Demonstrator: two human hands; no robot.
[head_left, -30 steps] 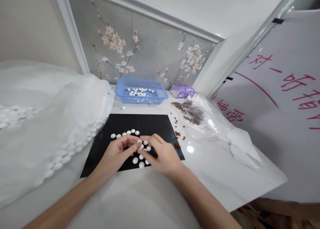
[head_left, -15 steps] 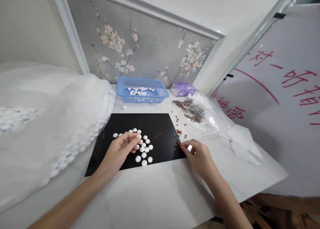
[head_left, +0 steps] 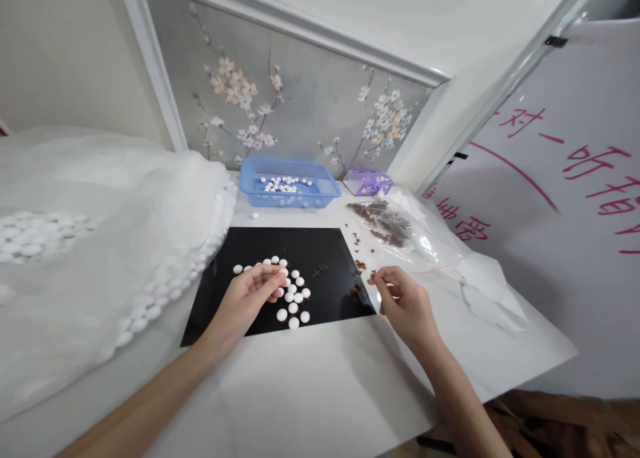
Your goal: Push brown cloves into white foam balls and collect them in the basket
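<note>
By white beads (head_left: pixel 293 303), left fingers (head_left: pixel 273 278) curl; right fingers (head_left: pixel 380 279) seem pinched together.

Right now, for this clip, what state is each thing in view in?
Left hand: curled, fingertips at the edge of the beads.
Right hand: fingers pinched, raised beside the mat's corner.
White beads: loose, clustered on the mat.
Black mat: lying flat.
Blue plastic basket: upright, holding more beads.
Clear plastic bag: crumpled, dark brown bits inside.

Beads (head_left: pixel 299 298) on mat (head_left: pixel 330 298); basket (head_left: pixel 289 202) behind
</note>
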